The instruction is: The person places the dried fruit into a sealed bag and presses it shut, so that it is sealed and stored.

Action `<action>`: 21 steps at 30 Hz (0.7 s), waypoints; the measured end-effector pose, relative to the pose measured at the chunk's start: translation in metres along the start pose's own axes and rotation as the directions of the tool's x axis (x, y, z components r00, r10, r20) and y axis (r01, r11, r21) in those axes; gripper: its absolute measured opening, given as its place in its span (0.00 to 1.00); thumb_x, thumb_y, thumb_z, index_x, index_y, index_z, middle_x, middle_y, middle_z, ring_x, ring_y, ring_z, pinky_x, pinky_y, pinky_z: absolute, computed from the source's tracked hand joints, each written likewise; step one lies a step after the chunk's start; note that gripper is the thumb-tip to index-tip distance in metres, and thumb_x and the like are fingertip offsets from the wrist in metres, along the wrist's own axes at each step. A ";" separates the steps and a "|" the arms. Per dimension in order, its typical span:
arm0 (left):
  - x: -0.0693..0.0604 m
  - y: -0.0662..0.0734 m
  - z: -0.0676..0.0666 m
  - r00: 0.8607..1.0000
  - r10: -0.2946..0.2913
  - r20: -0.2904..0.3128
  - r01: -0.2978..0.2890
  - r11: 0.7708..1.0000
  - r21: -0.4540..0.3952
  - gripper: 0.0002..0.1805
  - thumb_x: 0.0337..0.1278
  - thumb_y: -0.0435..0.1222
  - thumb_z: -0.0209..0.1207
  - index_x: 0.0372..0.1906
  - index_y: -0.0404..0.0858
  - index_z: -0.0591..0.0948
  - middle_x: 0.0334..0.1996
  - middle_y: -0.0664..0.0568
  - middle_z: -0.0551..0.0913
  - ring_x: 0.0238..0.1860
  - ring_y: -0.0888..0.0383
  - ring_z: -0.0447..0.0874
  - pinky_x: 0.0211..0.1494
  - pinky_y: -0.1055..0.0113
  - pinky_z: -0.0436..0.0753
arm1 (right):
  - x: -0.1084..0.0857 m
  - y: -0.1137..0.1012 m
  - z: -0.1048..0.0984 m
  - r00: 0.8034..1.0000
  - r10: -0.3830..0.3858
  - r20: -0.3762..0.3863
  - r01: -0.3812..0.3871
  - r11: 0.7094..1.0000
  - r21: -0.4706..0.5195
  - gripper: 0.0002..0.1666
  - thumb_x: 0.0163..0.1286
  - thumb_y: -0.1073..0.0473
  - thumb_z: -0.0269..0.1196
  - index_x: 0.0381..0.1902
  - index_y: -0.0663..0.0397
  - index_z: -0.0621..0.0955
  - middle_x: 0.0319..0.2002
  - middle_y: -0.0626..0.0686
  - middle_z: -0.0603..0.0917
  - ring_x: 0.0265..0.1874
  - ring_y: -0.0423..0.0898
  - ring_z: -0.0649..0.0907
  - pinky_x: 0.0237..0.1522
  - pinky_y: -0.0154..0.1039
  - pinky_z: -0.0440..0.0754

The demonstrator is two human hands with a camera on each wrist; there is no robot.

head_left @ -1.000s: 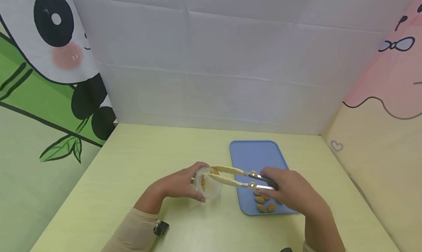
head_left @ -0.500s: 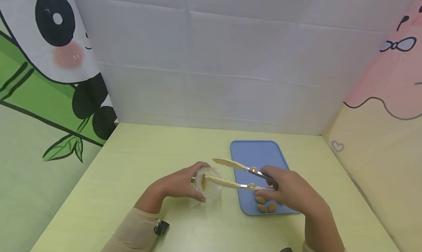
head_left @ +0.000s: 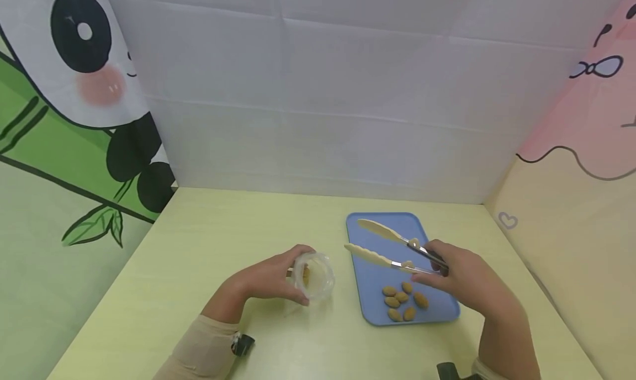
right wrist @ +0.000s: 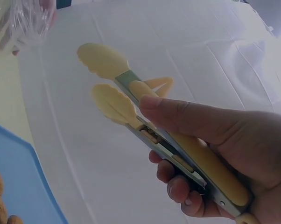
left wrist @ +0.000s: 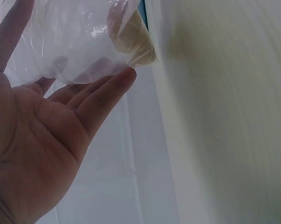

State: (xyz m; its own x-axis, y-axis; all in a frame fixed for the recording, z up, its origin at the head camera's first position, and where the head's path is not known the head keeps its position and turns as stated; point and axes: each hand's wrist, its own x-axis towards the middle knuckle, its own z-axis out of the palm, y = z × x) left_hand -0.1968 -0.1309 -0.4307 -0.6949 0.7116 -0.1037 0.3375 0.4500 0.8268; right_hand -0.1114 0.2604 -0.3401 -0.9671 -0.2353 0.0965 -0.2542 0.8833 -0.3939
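Observation:
In the head view my left hand (head_left: 272,275) grips a clear plastic container (head_left: 324,276) with its mouth tilted toward the tray; brown pieces lie inside it. The left wrist view has the fingers round the clear wall (left wrist: 80,42), with a brown nut (left wrist: 131,39) showing through. My right hand (head_left: 464,275) holds metal tongs with cream tips (head_left: 370,255), their arms apart and nothing between them, above the blue tray (head_left: 367,308). Several almond-like nuts (head_left: 392,301) lie on the tray's near part. The tongs (right wrist: 192,158) also show in the right wrist view.
A pale yellow table (head_left: 238,220) bears the tray and meets a white sheet (head_left: 318,120) at the back. Printed side panels stand at the left (head_left: 30,247) and right (head_left: 571,220).
The tongs' tips have parted, and a nut once between them is no longer there. My right hand has drawn the tongs rightward from the container's mouth to above the tray. My left hand has stayed put.

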 end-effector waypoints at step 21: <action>0.000 0.001 0.000 1.000 -0.003 0.014 0.003 1.000 -0.031 0.49 0.40 0.50 0.76 0.68 0.58 0.59 0.61 0.48 0.73 0.60 0.50 0.74 0.62 0.48 0.73 | -0.017 0.037 -0.024 0.989 0.137 0.047 -0.134 0.989 -0.055 0.27 0.60 0.30 0.64 0.33 0.44 0.72 0.23 0.44 0.69 0.20 0.39 0.67 0.24 0.35 0.64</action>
State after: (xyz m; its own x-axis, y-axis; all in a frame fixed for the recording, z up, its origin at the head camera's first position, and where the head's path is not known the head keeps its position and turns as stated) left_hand -0.1962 -0.1301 -0.4297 -0.6870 0.7177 -0.1134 0.3153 0.4351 0.8434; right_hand -0.1047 0.3068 -0.3339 -0.9914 -0.1311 -0.0019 -0.1220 0.9278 -0.3525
